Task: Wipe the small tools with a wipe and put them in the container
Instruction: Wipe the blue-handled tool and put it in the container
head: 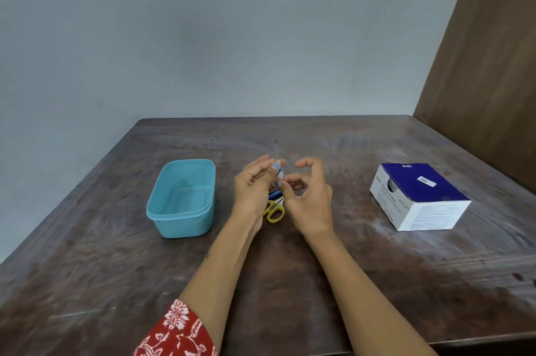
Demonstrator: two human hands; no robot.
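Two hands meet above the tabletop (pixel 290 283): the left hand (pixel 255 187) pinches a small blue-and-white wipe packet (pixel 279 174), probably for tearing, while the right hand (pixel 309 196) hovers curled, empty. Yellow-handled scissors (pixel 274 212) wait beneath, just beside the empty teal container (pixel 162 210).

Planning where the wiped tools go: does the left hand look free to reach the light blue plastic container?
Probably yes. The light blue plastic container sits open-topped just beside the left hand, with bare wooden table between them, though that hand already pinches a small blue-and-white item.
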